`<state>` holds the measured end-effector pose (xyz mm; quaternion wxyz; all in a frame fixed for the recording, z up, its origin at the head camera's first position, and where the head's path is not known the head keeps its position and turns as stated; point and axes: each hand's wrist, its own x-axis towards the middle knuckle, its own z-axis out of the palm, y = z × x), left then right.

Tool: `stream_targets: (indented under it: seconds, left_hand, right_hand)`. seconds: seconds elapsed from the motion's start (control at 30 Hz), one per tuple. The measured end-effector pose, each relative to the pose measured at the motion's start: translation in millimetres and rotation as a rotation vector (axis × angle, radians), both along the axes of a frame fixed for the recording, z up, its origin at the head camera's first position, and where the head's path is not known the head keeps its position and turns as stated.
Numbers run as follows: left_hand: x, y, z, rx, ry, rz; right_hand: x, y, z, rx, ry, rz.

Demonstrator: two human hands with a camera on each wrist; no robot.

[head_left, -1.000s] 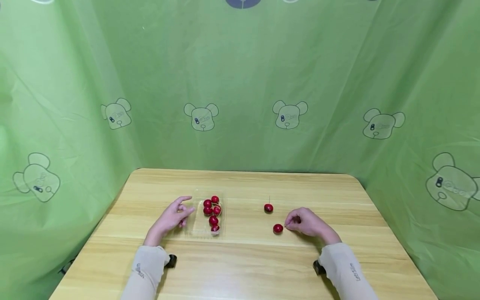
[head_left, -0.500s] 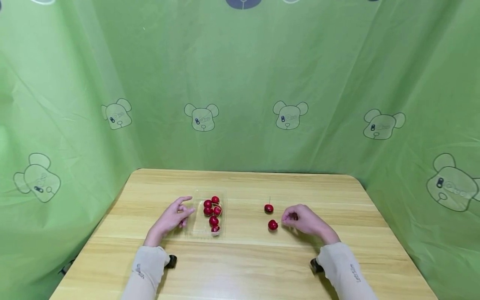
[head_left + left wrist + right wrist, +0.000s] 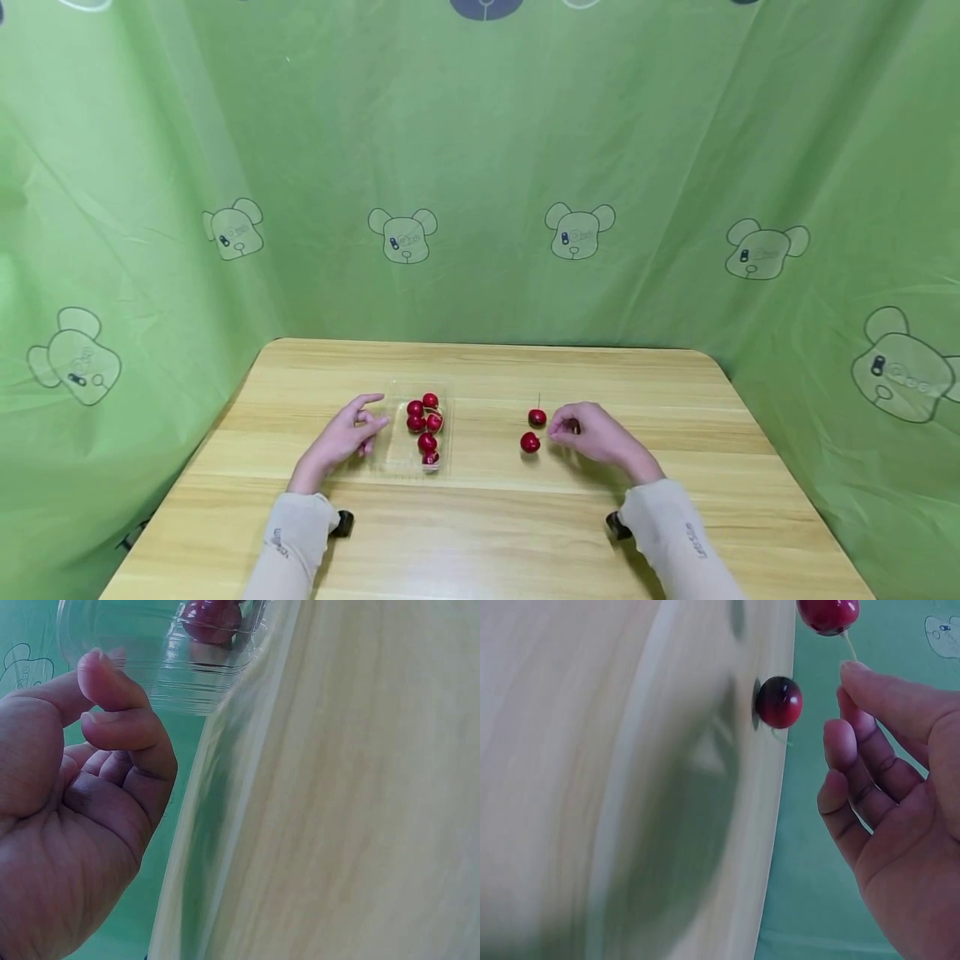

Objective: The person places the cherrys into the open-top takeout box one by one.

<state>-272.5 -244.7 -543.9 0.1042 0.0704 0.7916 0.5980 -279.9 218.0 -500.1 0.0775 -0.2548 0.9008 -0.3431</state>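
My right hand (image 3: 592, 433) pinches the thin stem of a red cherry (image 3: 530, 442) between thumb and fingertip; in the right wrist view that cherry (image 3: 829, 613) hangs off the tabletop. Just beyond it, another cherry (image 3: 537, 417) lies on the table with its stem pointing away. On the left, a clear plastic container (image 3: 396, 454) has several cherries (image 3: 427, 442) along its right side. My left hand (image 3: 343, 435) is at the container's left edge, index finger stretched out and the other fingers loosely bent. Up close in the left wrist view, its fingertips (image 3: 101, 667) overlap the clear wall.
The light wood table (image 3: 495, 533) has rounded far corners. Green curtains (image 3: 480, 283) with printed bear heads hang behind it and on both sides. A black band (image 3: 618, 526) shows at the right wrist, beside the sleeve.
My right hand has lifted the cherry by its stem and moved it left and away from me, close to the lying cherry. My left hand and the container stay put.
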Motion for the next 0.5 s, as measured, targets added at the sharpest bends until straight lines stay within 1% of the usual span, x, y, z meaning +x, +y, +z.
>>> stream_targets:
  seconds: [0.2, 0.5]
  left_hand:
    - [0.9, -0.5, -0.1, -0.001, -0.009, 0.007]
    - [0.2, -0.3, 0.5, 0.002, 0.001, -0.002]
  right_hand:
    - [-2.2, -12.4, 4.0, 0.014, 0.017, 0.006]
    - [-5.9, -29.7, 9.3, -0.010, 0.061, 0.023]
